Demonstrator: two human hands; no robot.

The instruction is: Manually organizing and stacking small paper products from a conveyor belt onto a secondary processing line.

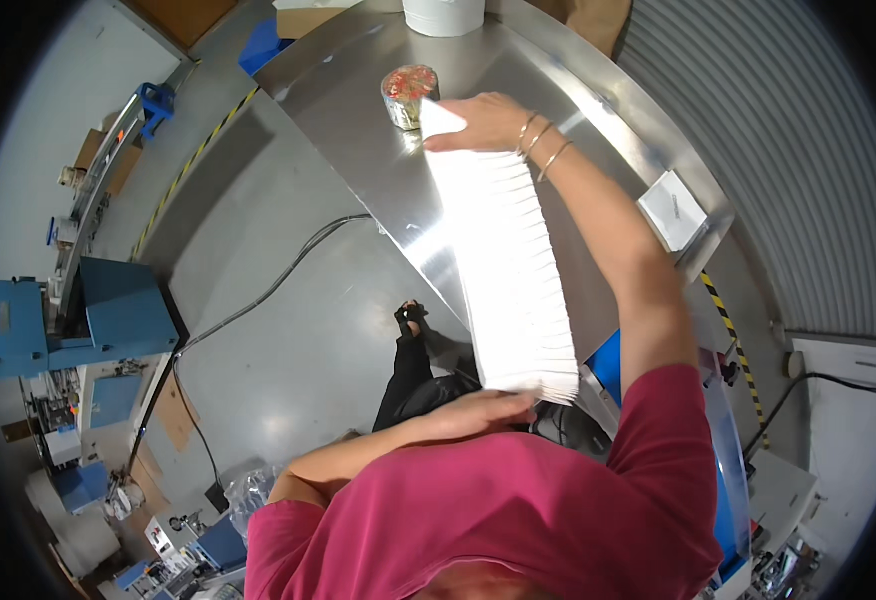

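A long row of thin white paper-like pieces (506, 260), pressed face to face, reaches from my body out over the metal table. Its right side shows many uneven edges. My right hand (483, 122) grips the far end, thumb and fingers around the outermost white piece. At the near end, close to my chest, my left hand (478, 413) lies with its fingers together against the row. Part of the left fingers is hidden by the row. Just beyond my right hand stands a round tin or tub (410, 90) with red and gold bits on top.
The shiny metal table (358, 110) has a raised rim on its far and right sides. On it are a white bucket-like container (444, 14) and a white pad (672, 210) at the right corner. A dark cable (258, 300) crosses the floor at left, near blue machinery (123, 305).
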